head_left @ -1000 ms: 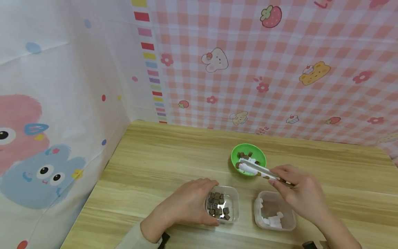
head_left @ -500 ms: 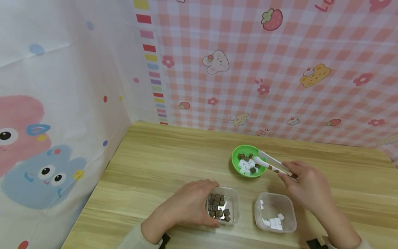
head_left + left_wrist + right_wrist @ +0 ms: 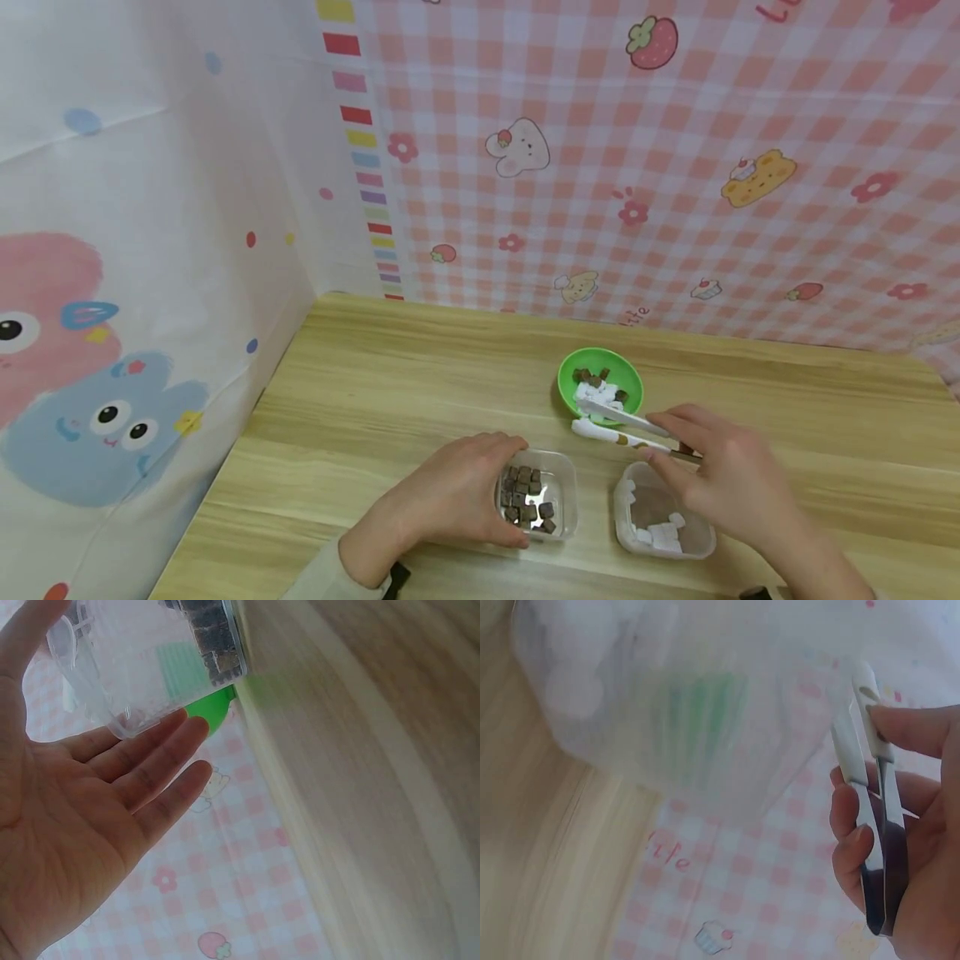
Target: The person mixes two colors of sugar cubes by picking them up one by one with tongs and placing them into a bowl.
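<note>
My left hand [image 3: 468, 492] grips a clear plastic container [image 3: 566, 492] by its sides, thumb at the near side and fingers at the far side. Several brown cubes [image 3: 523, 481] lie in that container. In my right hand [image 3: 727, 467] is a pair of tongs [image 3: 630, 419] with whitish tips and metal arms. Its tips stand apart with nothing seen between them, one over the near part of a green bowl [image 3: 566, 385], the other near its front rim. Brown cubes and white pieces [image 3: 587, 392] fill the bowl. In the right wrist view, thumb and fingers hold the tongs [image 3: 847, 750] from both sides.
A second, cloudy plastic container [image 3: 701, 537] with several white pieces [image 3: 663, 536] stands below my right hand. All rests on a wood-grain table [image 3: 375, 367]. A pink checked cloth [image 3: 465, 192] hangs behind it, and a white printed cloth [image 3: 187, 275] at the left.
The tongs moved right to the bowl's edge with tips spread, then back left and nearer me. A brown cube seen at their tips earlier is no longer there. The left hand stays put.
</note>
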Action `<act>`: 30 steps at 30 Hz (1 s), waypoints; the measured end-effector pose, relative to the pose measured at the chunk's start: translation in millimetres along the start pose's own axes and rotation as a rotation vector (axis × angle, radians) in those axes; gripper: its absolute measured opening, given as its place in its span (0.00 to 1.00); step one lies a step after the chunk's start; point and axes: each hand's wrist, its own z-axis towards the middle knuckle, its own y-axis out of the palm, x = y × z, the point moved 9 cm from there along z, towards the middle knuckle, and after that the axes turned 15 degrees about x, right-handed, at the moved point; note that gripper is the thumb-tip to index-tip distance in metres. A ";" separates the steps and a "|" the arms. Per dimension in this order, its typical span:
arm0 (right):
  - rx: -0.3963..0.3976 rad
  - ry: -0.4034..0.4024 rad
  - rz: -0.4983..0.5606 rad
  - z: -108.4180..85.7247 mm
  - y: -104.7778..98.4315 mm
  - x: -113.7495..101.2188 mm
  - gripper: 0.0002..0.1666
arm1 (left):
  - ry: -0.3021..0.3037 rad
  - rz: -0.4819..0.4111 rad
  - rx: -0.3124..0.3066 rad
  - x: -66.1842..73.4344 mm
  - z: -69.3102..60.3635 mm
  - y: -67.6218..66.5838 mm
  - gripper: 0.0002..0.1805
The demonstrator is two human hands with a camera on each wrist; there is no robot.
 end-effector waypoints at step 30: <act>-0.284 -0.435 -0.006 -2.1 53.5 -84.3 0.16 | 0.020 -0.014 -0.001 0.8 2.0 -0.7 0.52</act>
